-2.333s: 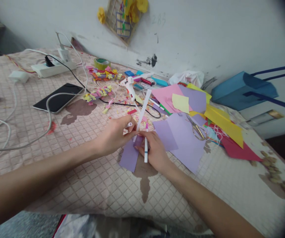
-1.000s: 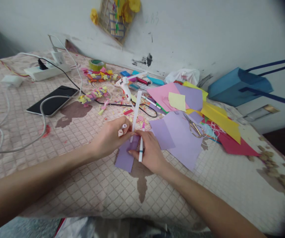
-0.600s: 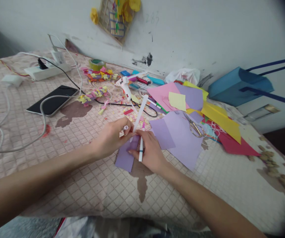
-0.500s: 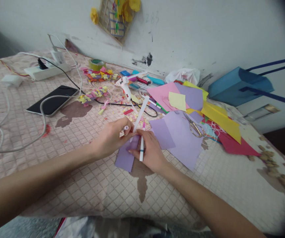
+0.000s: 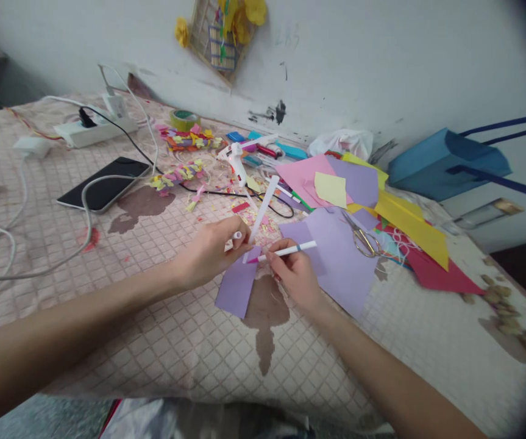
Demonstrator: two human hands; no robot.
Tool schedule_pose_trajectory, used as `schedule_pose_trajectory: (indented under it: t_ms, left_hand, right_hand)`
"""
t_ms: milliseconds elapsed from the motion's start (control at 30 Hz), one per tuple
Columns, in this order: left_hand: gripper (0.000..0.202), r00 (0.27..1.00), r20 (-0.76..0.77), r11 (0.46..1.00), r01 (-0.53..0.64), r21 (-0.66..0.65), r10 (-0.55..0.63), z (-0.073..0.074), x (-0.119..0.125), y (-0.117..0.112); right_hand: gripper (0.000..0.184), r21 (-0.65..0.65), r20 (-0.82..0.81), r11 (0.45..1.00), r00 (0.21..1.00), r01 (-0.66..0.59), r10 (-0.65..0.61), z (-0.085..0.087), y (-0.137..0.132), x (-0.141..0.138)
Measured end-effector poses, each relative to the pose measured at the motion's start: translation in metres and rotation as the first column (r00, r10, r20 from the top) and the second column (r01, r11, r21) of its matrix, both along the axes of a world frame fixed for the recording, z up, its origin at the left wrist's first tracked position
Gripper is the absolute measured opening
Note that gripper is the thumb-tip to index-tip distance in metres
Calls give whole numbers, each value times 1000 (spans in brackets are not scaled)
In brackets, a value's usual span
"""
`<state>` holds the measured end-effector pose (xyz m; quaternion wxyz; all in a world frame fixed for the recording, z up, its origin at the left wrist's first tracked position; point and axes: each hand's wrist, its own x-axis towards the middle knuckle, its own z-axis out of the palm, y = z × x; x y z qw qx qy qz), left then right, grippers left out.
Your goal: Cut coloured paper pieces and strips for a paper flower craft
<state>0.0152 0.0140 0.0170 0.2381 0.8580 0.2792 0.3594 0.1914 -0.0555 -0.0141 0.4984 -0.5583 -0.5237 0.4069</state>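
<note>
My left hand (image 5: pixel 214 250) is closed, pressing a translucent white ruler (image 5: pixel 265 207) across a purple paper strip (image 5: pixel 236 289). A small white tube end, which looks like a pen cap (image 5: pixel 236 235), pokes out between its fingers. In my right hand (image 5: pixel 297 274) is a white marker pen (image 5: pixel 297 248) with a pink front end. The pen lies nearly level, its pink end on the strip beside the ruler's lower edge. Under and behind my right hand are larger purple sheets (image 5: pixel 340 256).
Gold-handled scissors (image 5: pixel 363 236) lie on the purple paper, near yellow (image 5: pixel 415 225) and red sheets (image 5: pixel 440 268). Behind my hands are a white glue gun (image 5: pixel 234 161) with a black cord and paper scraps. At left sit a black tablet (image 5: pixel 105 183) and a power strip (image 5: pixel 93 131) with cables.
My right hand has shifted right and turned the marker pen from upright to nearly level, bringing its pink end down to the purple strip. My left hand keeps the ruler in place.
</note>
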Motion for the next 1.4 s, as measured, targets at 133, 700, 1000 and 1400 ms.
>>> schedule_pose_trajectory:
  t_ms: [133, 700, 1000, 1400]
  left_hand:
    - [21, 1000, 4, 1000, 5, 20, -5, 0, -1, 1]
    - [24, 999, 32, 999, 12, 43, -13, -2, -1, 3]
    - [21, 1000, 13, 1000, 1, 21, -1, -1, 1, 2]
    - [23, 1000, 20, 1000, -5, 2, 5, 0, 1, 2]
  right_hand:
    - [11, -6, 17, 1000, 1000, -5, 5, 0, 0, -3]
    - [15, 25, 54, 999, 998, -22, 20, -2, 1, -4]
    - [15, 28, 137, 999, 990, -33, 29, 0, 1, -5]
    - [17, 48, 197, 997, 979, -60, 50, -1, 2, -5]
